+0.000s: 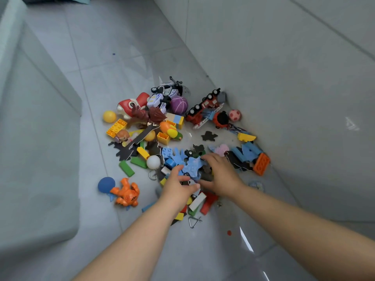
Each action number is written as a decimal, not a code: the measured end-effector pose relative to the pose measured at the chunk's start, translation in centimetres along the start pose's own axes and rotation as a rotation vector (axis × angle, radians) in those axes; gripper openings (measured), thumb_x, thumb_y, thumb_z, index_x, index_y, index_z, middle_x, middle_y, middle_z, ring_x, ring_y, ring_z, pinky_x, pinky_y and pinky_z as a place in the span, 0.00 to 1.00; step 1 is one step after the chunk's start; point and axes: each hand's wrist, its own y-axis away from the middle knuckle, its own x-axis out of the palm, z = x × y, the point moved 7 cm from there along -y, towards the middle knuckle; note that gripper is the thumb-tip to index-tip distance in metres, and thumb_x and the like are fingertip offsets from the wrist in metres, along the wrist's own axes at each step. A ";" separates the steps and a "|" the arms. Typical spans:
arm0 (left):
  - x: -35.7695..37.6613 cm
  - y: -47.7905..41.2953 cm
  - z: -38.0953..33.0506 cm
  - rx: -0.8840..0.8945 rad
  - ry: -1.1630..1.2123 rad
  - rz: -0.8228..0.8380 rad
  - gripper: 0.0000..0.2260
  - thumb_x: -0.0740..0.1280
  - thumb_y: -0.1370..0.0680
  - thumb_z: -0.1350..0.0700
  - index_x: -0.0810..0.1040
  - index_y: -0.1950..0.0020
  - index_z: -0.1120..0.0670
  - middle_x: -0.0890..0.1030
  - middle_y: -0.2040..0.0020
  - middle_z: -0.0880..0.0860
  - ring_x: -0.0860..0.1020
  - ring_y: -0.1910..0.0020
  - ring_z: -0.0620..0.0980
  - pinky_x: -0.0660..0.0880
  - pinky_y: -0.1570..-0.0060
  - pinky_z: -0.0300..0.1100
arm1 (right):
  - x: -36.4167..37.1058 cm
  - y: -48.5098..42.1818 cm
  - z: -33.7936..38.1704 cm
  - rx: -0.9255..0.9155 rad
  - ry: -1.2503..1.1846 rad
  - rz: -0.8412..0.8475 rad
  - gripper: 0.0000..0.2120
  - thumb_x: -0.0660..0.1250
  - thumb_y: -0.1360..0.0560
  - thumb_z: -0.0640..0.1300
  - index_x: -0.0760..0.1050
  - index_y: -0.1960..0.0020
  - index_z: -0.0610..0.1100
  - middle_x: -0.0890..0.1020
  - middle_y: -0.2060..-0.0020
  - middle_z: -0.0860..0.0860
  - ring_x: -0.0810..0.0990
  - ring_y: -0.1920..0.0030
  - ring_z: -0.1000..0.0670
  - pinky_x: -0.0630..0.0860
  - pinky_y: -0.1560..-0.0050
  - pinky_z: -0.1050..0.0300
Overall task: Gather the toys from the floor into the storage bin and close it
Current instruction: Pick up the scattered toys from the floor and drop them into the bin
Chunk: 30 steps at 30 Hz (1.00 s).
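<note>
Foam, light & squashy: the blue foam shapes (191,167) sit mid-heap of toys (154,116) on the floor (121,78), left hand (176,186) fingers curled round them, right hand (222,176) fingers bent over (grip hidden, can't tell), prob. best scooped from underneath.

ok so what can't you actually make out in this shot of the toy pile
Head view only:
Grip: the left hand and right hand cover the blue foam pieces, hiding what they hold.
Storage bin: no bin or lid plainly shown; the pale shape at left is cut off by the edge.
Red speck on the floor: too small to identify.
</note>
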 end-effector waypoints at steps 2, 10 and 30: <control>-0.3 -0.2 0.1 0.003 0.012 -0.009 0.31 0.70 0.26 0.61 0.61 0.27 0.52 0.74 0.46 0.49 0.74 0.52 0.44 0.69 0.54 0.35 | 0.2 0.0 0.6 0.006 -0.037 -0.019 0.31 0.71 0.31 0.54 0.66 0.33 0.45 0.71 0.37 0.48 0.68 0.37 0.47 0.65 0.39 0.55; -1.4 -0.5 1.1 -0.041 0.132 -0.065 0.27 0.68 0.24 0.59 0.63 0.28 0.51 0.76 0.46 0.50 0.76 0.42 0.56 0.73 0.43 0.53 | 0.6 -0.2 0.2 0.234 -0.277 -0.030 0.27 0.73 0.32 0.46 0.66 0.37 0.44 0.75 0.50 0.49 0.74 0.48 0.49 0.72 0.49 0.55; -2.8 0.2 -0.1 -0.088 0.618 -0.018 0.09 0.62 0.21 0.62 0.72 0.42 0.56 0.79 0.48 0.59 0.81 0.59 0.50 0.80 0.63 0.38 | -2.8 0.7 1.4 0.244 -0.546 0.001 0.09 0.62 0.22 0.47 0.80 0.50 0.44 0.81 0.60 0.50 0.77 0.61 0.54 0.73 0.58 0.59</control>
